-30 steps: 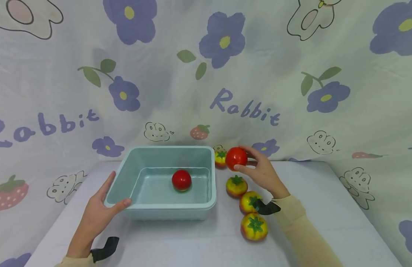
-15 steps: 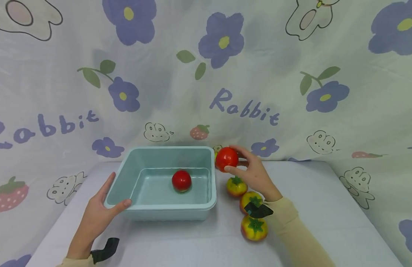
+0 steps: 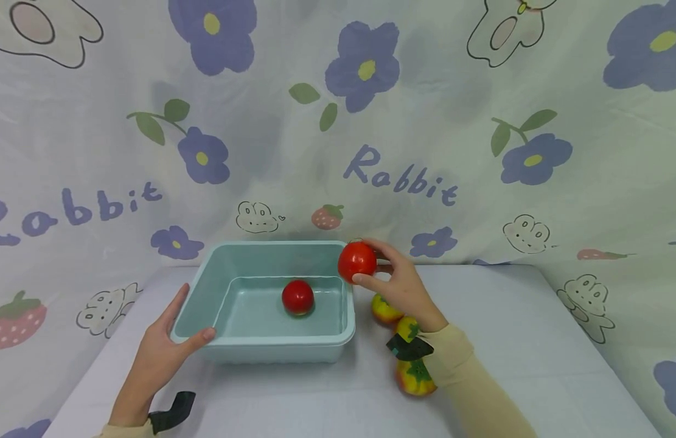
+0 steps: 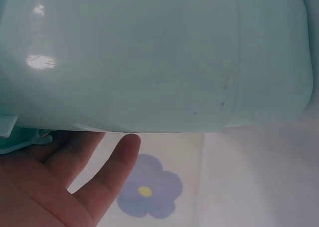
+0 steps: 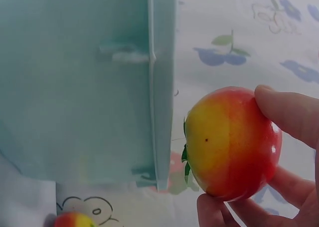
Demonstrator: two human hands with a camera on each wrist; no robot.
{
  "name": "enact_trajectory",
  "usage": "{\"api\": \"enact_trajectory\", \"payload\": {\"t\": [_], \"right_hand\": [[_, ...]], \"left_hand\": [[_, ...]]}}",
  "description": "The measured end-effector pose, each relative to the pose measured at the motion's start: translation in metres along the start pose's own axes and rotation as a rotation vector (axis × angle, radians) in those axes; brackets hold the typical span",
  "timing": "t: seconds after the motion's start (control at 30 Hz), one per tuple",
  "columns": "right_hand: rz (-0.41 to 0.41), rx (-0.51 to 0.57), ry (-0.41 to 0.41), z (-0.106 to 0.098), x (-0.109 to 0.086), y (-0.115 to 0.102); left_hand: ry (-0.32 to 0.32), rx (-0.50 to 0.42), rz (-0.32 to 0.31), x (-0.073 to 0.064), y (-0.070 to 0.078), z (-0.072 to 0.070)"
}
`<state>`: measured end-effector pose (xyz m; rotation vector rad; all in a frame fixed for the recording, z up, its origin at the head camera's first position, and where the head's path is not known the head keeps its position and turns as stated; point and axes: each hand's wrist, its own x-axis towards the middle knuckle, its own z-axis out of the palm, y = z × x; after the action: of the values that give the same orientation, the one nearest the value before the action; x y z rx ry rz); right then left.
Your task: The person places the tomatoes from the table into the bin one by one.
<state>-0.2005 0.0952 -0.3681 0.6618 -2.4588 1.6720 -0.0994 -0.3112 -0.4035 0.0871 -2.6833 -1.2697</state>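
A pale teal plastic bin (image 3: 272,353) stands on the table, with one red toy tomato (image 3: 297,297) on its floor. My left hand (image 3: 161,350) rests at the bin's front left corner, fingers straight along the left side and thumb across the front rim. Between thumb and fingers, my right hand (image 3: 400,283) holds a second toy tomato (image 3: 357,262), which overlaps the bin's right rim in the head view. From the right wrist, that held tomato (image 5: 232,143) shows a yellow half and green leaves, turned toward the bin wall.
Right of the bin, several yellow-red toy tomatoes with green tops lie in a row: a far one (image 3: 386,309), a middle one (image 3: 407,329) and a near one (image 3: 415,380). My right forearm partly covers them. A printed cloth (image 3: 294,152) hangs behind the table.
My right hand has moved left with the held tomato, from beside the bin to its right rim. The left hand and the bin have stayed in place.
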Motion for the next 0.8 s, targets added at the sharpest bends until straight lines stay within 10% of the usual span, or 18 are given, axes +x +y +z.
{"api": "enact_trajectory", "payload": {"t": [0.8], "right_hand": [[-0.103, 0.024, -0.020, 0.038, 0.011, 0.001]], "left_hand": [[-0.005, 0.006, -0.018, -0.001, 0.000, 0.000]]}}
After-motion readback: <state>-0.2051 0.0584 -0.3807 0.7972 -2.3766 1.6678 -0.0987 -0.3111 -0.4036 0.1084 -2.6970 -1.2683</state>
